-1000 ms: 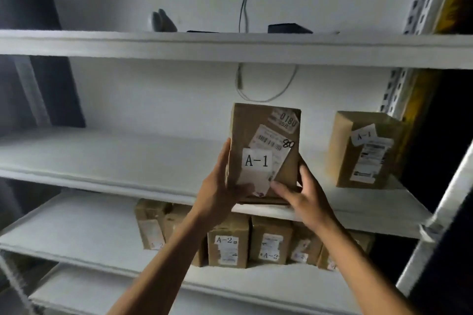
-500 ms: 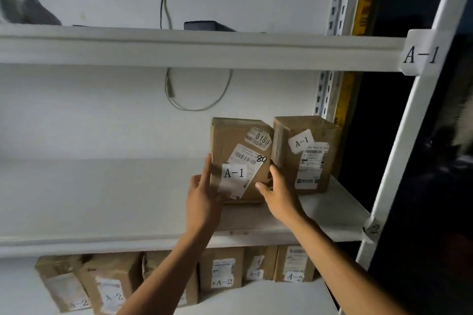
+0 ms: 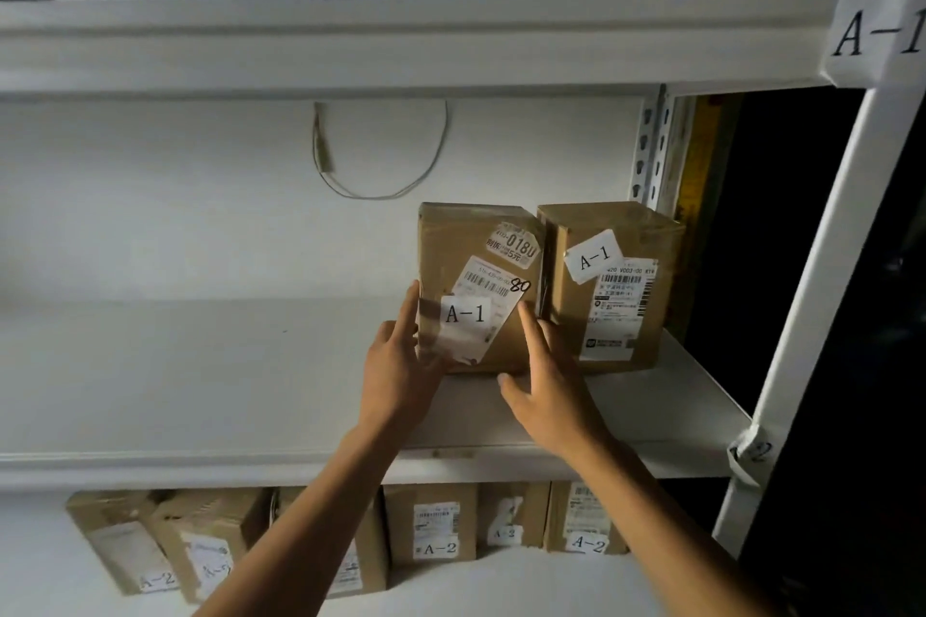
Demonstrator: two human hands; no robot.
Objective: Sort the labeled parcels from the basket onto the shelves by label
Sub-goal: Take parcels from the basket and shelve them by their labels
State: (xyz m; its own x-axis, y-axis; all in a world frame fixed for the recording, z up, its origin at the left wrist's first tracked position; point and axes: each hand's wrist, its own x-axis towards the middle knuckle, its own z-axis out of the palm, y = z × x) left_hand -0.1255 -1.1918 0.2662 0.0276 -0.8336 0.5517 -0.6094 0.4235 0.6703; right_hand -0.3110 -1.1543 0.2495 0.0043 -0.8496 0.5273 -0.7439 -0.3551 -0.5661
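**Inspector:** Left hand (image 3: 401,376) lies with straight fingers against the left face and front lower corner of the A-1 parcel (image 3: 476,286). Right hand (image 3: 546,391) is also spread, fingers extended, tips touching the parcel's lower right front edge. Neither hand curls round anything.

**Clerk:** And the parcel's position?

**Inspector:** Upright on the middle shelf (image 3: 225,391), well back from the front lip, touching or just beside a second A-1 box (image 3: 611,286) to its right; I cannot tell whether a gap exists between them.

**Clerk:** Condition and markings?

**Inspector:** Brown cardboard, taped, somewhat creased. White sticker reading "A-1" low on the front. Behind it a tilted barcode label, handwritten "80" at its corner, and an oval-edged sticker showing "018" near the top right. The upright post carries a shelf tag (image 3: 877,30) also reading "A-1".

**Clerk:** Anything unclear?

**Inspector:** The fine print on both shipping labels is unreadable. The left hand covers the parcel's lower left corner. The shelf tag is cut off at the frame's right edge. A lower tag (image 3: 751,453) on the post is crumpled; only a "2" shows. On the shelf below, the row of A-2 boxes (image 3: 436,526) is partly hidden by both forearms, and the leftmost labels are blurred.
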